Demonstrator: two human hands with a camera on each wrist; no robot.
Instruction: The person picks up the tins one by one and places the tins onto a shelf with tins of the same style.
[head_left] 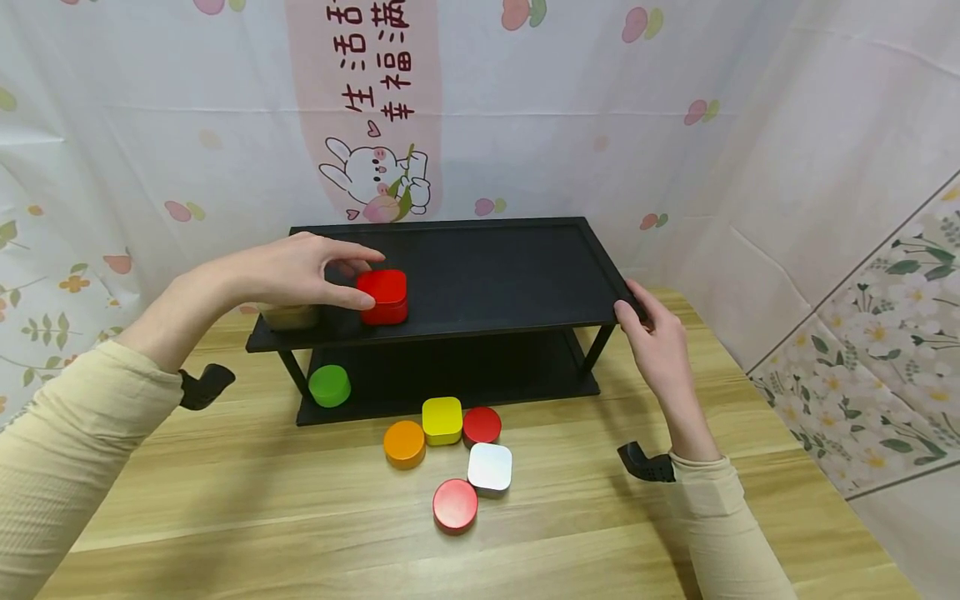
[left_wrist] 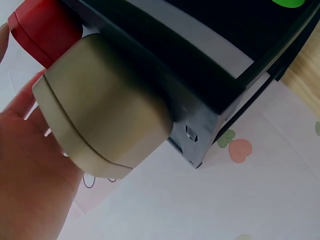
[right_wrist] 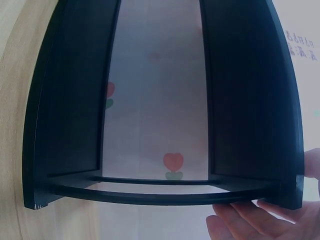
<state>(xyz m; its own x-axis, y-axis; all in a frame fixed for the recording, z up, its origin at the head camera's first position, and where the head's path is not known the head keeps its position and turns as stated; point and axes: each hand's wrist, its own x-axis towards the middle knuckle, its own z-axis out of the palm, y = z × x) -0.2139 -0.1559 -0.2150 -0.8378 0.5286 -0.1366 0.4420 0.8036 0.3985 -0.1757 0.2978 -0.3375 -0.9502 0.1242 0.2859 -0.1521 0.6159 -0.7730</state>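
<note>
A black two-tier shelf (head_left: 480,275) stands on the wooden table. On the left of its top tier sits a red rounded-square box (head_left: 386,287), gripped by my left hand (head_left: 296,268) with the thumb at its front and the fingers behind. Partly hidden under that hand is a beige rounded box (head_left: 288,317); the left wrist view shows it large beside the red box (left_wrist: 47,30). My right hand (head_left: 662,337) holds the right end of the top tier. In the right wrist view, fingers (right_wrist: 245,217) reach under the shelf's end.
A green round piece (head_left: 330,386) sits at the left of the lower tier. In front of the shelf lie a yellow square piece (head_left: 442,419), an orange round one (head_left: 405,443), a white square one (head_left: 490,467) and two red round ones (head_left: 455,504). A patterned curtain (head_left: 525,150) hangs behind.
</note>
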